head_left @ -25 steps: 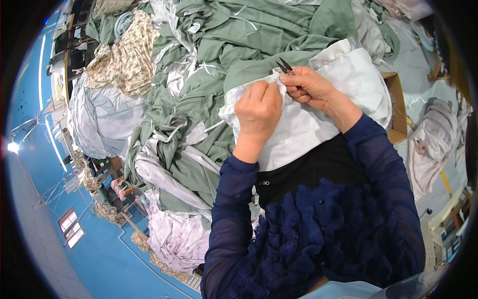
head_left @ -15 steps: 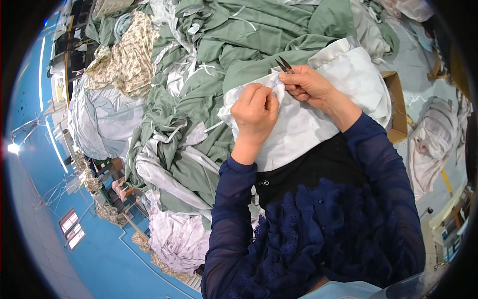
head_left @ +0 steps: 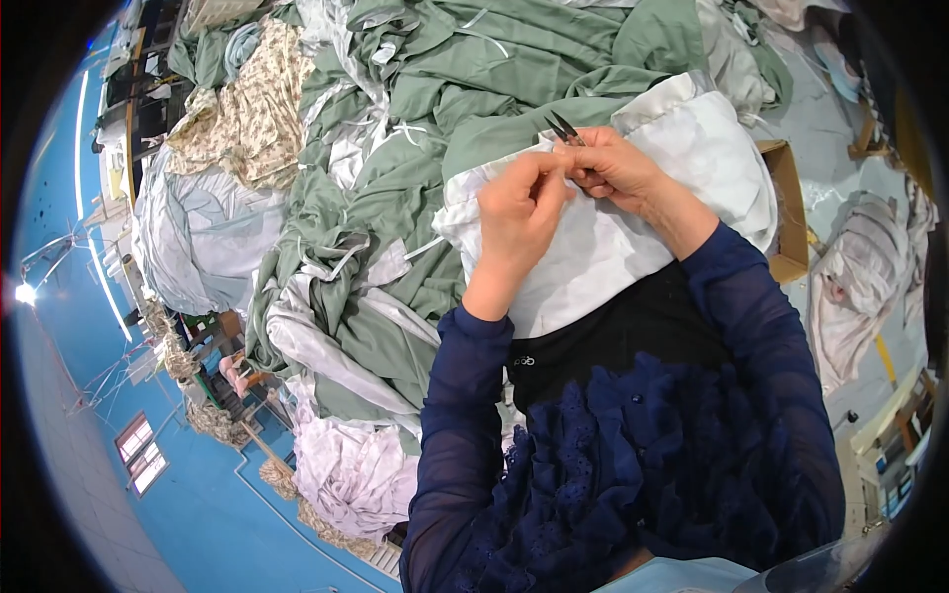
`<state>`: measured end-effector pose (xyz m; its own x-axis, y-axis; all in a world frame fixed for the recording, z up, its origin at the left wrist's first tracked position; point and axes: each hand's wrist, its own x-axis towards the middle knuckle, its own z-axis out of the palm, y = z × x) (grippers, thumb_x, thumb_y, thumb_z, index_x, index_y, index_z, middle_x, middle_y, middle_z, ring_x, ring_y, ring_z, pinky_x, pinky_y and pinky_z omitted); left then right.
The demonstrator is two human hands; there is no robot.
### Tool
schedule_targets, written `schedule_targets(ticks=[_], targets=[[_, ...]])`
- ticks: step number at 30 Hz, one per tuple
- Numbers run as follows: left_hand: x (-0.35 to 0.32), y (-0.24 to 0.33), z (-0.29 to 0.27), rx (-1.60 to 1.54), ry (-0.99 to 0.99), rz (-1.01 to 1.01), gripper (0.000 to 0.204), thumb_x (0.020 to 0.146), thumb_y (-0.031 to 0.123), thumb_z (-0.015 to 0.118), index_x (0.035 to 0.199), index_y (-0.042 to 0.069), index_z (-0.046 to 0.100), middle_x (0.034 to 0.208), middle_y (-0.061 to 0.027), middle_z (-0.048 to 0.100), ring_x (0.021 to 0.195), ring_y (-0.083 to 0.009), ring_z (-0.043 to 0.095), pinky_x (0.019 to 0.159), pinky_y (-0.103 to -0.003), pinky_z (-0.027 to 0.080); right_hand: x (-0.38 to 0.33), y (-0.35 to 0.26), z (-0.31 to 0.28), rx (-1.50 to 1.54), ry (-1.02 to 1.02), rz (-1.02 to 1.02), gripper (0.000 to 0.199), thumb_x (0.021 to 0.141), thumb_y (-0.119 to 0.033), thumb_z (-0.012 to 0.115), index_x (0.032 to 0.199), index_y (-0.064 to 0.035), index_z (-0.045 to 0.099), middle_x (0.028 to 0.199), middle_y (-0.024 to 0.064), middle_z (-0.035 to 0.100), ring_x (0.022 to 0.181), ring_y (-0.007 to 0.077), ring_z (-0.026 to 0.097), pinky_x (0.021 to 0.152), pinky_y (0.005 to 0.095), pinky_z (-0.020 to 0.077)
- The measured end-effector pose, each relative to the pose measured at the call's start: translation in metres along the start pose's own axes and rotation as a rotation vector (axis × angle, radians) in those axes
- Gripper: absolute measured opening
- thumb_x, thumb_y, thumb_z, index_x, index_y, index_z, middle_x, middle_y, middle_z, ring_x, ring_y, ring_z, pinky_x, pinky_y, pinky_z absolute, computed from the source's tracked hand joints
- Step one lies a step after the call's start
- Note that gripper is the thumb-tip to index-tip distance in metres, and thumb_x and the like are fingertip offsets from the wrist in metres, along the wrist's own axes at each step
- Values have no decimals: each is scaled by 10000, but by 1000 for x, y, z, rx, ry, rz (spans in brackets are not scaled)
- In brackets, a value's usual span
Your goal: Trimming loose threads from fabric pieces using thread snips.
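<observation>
My right hand (head_left: 615, 168) is closed round small dark thread snips (head_left: 562, 127), whose two pointed blades stick out past the fingers, slightly apart. Close beside it, my left hand (head_left: 519, 210) is curled in a pinch, its fingertips nearly meeting the right fingers. What the left fingers hold, if anything, is too small to make out. Under both hands lies a white cloth (head_left: 583, 267), spread over my lap and up against a green cloth (head_left: 494, 133).
A large heap of green fabric with white ties (head_left: 405, 188) fills the space ahead and left. Floral cloth (head_left: 247, 109), pale blue cloth (head_left: 208, 237) and pale lilac cloth (head_left: 356, 474) lie leftward. On the right are a cardboard box (head_left: 791, 212) and greyish-pink cloth (head_left: 860, 267).
My left hand has shifted right and slightly up, closing the gap to my right hand. The right hand with the snips has barely moved.
</observation>
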<state>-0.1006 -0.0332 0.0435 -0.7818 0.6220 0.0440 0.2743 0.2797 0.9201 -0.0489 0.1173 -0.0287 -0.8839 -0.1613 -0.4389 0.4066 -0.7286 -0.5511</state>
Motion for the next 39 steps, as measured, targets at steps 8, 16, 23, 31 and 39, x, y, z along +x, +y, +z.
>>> schedule_targets(ticks=[8,16,23,31,39], targets=[[1,3,-11,67,73,-133,26,905,-6,582,881,0,591,648,-32,611,519,-85,566,500,-229,449,1,2,-2,-12,-19,-13,170,935,-245,679,878,-112,590,654,-71,481,508,-16,366,390,161,211],[-9,5,-14,249,55,77,153,798,-3,711,907,16,605,754,-72,607,604,-153,593,541,-269,453,1,1,-2,-10,-14,-8,170,941,-251,676,879,-118,590,634,-77,467,482,-15,336,387,161,197],[-3,7,9,719,17,174,322,687,102,834,850,57,560,811,-79,582,614,-270,585,532,-372,453,-2,0,-2,17,-13,20,208,920,-240,691,808,-91,598,655,-49,533,484,3,370,390,184,210],[-6,-1,12,521,69,67,237,756,81,787,802,43,557,705,-95,588,617,-291,604,538,-388,463,-2,1,-5,12,-35,-4,226,914,-229,689,767,-96,581,639,-47,538,478,10,387,384,185,221],[-7,2,2,291,110,-179,156,856,66,702,798,14,567,633,-100,603,533,-223,586,518,-350,452,-3,-1,-4,-3,-56,-1,197,911,-225,689,784,-115,587,637,-55,530,475,4,373,386,189,211]])
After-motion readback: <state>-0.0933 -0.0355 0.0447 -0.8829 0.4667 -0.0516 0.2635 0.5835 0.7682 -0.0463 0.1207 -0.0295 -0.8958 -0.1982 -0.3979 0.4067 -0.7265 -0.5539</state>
